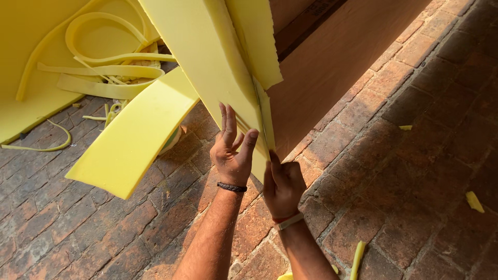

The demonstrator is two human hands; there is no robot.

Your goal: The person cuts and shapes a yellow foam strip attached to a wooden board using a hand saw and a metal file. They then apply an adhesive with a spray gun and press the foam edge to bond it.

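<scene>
A thick yellow foam sheet (207,57) stands on edge against a brown wooden board (332,67). My left hand (233,150) presses flat on the foam's lower face, fingers spread upward. My right hand (282,184) is closed around something thin at the foam's edge, where a slit runs up through the foam; what it grips is hidden by the fingers. A second foam piece (257,36) hangs beside the slit. A curved yellow foam slab (132,137) bends down to the left of my left hand.
Yellow foam offcut strips (109,67) pile at the upper left over another foam sheet (26,78). Small foam scraps (473,201) and a strip (358,259) lie on the brick floor (404,171).
</scene>
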